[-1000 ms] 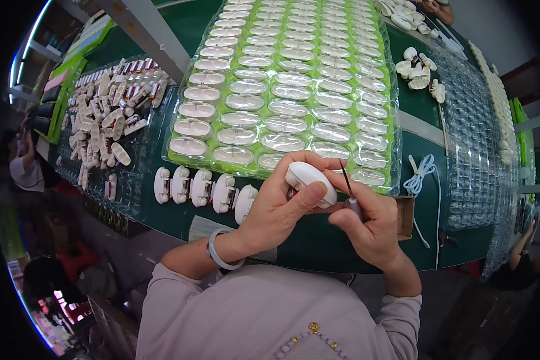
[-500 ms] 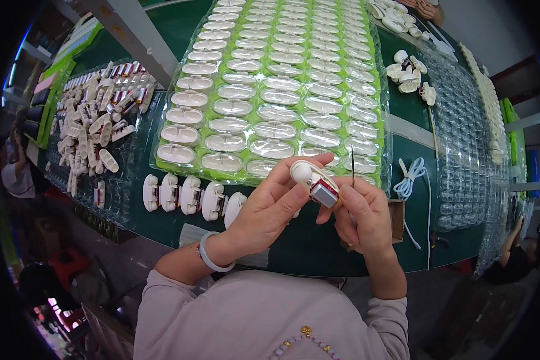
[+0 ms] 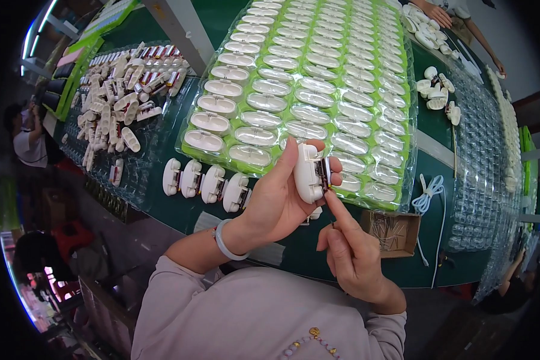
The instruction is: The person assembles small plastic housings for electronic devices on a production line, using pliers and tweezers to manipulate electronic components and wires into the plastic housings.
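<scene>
White casing [image 3: 306, 174], smooth, oblong, rounded ends

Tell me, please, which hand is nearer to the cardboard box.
Right: the right hand is just left of the cardboard box, while the left hand, holding a white case, is farther left.

Assy workshop, by the look: green table [image 3: 312, 264] w/ tray [image 3: 222, 161] of many matching white cases [image 3: 210, 122], row of like units [image 3: 213, 184], pile [image 3: 105, 117] of loose pts, box [image 3: 399, 253] of thin metal pcs, strip lights [image 3: 35, 45], other ppl [image 3: 30, 141] nearby.
</scene>
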Demonstrator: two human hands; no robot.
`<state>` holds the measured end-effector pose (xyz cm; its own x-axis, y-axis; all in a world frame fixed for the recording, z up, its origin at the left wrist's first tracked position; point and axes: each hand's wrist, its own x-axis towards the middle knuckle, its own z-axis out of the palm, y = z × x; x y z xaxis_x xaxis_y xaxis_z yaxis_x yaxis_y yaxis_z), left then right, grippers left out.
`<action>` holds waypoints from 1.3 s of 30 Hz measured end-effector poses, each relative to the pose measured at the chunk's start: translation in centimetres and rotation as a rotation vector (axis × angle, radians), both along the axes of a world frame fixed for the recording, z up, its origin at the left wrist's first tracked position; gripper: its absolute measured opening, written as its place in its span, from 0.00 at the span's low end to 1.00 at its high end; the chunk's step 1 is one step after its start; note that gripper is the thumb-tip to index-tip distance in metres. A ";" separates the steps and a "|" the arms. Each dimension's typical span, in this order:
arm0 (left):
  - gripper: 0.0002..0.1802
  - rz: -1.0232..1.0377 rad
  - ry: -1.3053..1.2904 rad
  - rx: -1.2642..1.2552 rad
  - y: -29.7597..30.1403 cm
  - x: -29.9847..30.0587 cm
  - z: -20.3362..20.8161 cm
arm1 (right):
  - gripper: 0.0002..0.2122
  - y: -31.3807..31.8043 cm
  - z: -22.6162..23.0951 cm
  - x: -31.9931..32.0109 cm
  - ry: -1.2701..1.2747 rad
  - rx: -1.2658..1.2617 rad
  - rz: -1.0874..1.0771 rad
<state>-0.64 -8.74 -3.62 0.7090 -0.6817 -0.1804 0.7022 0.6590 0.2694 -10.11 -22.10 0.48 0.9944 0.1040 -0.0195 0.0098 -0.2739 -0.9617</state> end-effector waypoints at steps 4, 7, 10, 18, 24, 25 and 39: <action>0.23 0.037 0.005 0.008 -0.1 -0.2 0.0 | 0.22 0.2 -1.1 0.5 -0.161 -0.160 0.007; 0.23 0.045 0.022 0.052 -0.3 -0.2 0.6 | 0.22 0.0 -0.9 0.6 -0.173 -0.194 -0.001; 0.23 0.037 0.004 0.136 -0.2 -0.2 0.7 | 0.23 -0.3 -0.9 0.7 -0.153 -0.220 0.005; 0.24 0.067 -0.071 0.113 -0.5 -0.7 -0.2 | 0.24 -0.7 -0.8 0.6 -0.118 -0.225 0.012; 0.27 0.086 -0.101 0.283 -0.9 -0.9 0.5 | 0.24 -0.9 -1.0 0.7 -0.109 -0.224 0.022; 0.27 0.087 -0.099 0.283 -0.9 -0.9 0.4 | 0.24 -0.9 -1.0 0.7 -0.116 -0.215 0.022; 0.19 0.250 -0.364 0.299 -1.6 -2.1 0.2 | 0.27 1.0 -2.7 0.3 -0.366 -0.340 -0.115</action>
